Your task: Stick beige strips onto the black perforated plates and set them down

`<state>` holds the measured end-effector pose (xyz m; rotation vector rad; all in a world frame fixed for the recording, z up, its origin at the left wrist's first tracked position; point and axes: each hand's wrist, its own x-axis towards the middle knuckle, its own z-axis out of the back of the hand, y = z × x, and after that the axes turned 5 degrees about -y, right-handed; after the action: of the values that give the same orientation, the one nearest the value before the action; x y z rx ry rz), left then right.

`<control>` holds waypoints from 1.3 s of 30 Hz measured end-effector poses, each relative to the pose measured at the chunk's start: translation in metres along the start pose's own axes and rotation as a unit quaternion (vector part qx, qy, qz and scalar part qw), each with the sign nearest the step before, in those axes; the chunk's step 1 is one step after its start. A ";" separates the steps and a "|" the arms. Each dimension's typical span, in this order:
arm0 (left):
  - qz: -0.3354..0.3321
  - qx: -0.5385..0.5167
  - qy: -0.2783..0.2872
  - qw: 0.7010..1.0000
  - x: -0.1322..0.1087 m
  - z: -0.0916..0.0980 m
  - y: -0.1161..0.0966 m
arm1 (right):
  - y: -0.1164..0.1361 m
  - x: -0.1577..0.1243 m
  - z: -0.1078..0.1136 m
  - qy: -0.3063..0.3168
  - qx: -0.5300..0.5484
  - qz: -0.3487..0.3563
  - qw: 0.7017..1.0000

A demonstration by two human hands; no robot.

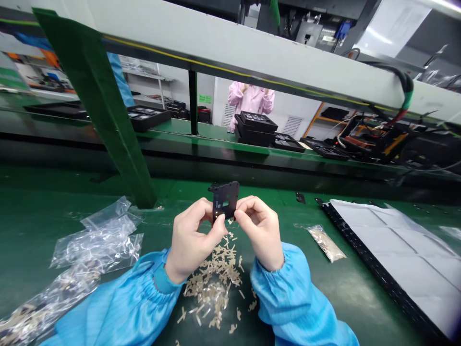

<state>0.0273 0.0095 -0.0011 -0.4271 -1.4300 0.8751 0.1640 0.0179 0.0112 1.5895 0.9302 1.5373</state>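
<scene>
A thin black plastic part (226, 199) with small rectangular openings is held upright above the green bench. My left hand (196, 235) pinches its lower left edge between thumb and fingers. At its lower right edge, my right hand (260, 228) has thumb and fingertips pressed together against the part. Whether a smaller piece is between those right fingertips is too small to tell. Below the hands lies a loose pile of small beige and silvery pieces (216, 283).
Clear plastic bags (104, 240) lie at left. At right are a small bag of beige pieces (327, 242) and a black tray with white sheeting (399, 254). A green post (104, 115) rises at left. Black trays (255, 127) and a person in pink (248, 98) are beyond.
</scene>
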 end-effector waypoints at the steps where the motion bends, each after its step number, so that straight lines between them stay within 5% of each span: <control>1: 0.004 -0.006 0.003 1.000 0.000 0.000 0.000 | 0.000 0.000 0.000 0.002 -0.001 0.000 1.000; 8: 0.048 -0.048 0.022 0.997 0.003 0.004 -0.002 | 0.004 0.000 0.003 0.032 0.012 -0.018 0.999; 31: 0.079 -0.136 0.014 0.987 -0.001 0.000 -0.004 | 0.005 -0.005 -0.005 -0.015 0.065 -0.064 0.996; 39: 0.134 -0.241 0.016 0.961 -0.003 -0.002 0.000 | 0.008 -0.008 -0.005 -0.019 0.084 -0.049 0.995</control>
<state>0.0296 0.0077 -0.0030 -1.0171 -1.5744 0.7202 0.1589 0.0073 0.0149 1.6581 1.1237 1.3883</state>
